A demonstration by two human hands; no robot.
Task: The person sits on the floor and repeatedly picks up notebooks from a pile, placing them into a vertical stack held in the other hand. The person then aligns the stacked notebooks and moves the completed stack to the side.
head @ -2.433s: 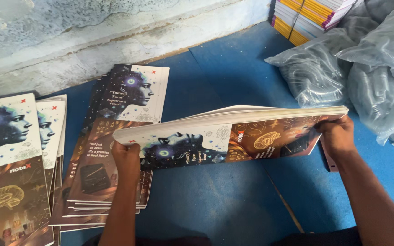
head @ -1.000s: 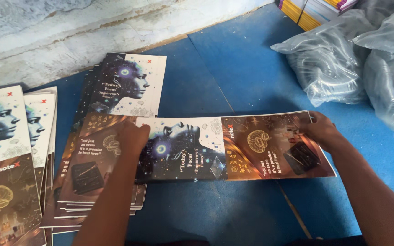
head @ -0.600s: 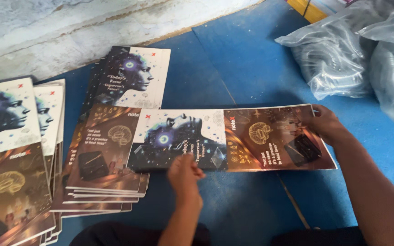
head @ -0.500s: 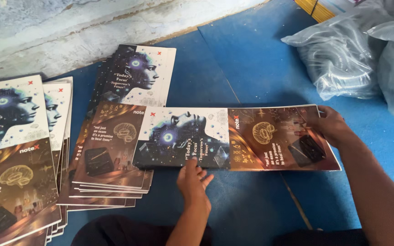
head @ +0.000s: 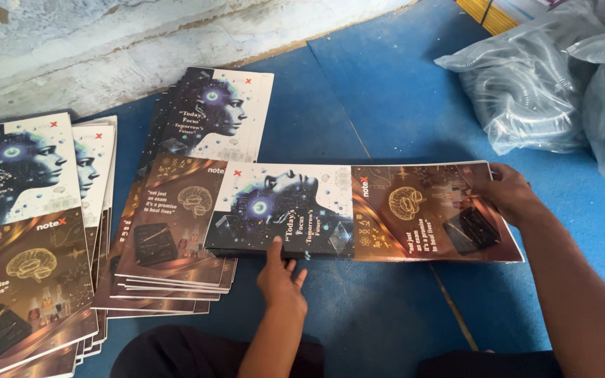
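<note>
**Hands steady a printed sheet on a blue floor**

A long printed sheet [head: 358, 213] lies flat and crosswise on the blue floor [head: 386, 98], its left end overlapping a stack [head: 176, 231] of similar sheets. The left hand [head: 281, 276] sits at the sheet's near edge, roughly below its pale middle panel, fingers loosely spread and the fingertips touching the edge; whether it pinches the sheet cannot be told. The right hand [head: 509, 192] rests on the sheet's right end, near the far corner, fingers curled over the brown panel and pressing it down. The sheet thus spans the gap between both hands, with the left at its front and the right at its far right. A second stack [head: 26, 238] lies fanned at the far left, near the pale wall [head: 106, 49]. Clear plastic bags [head: 547, 84] of coiled material sit on the floor beyond the right hand, well apart from the sheet.
</note>
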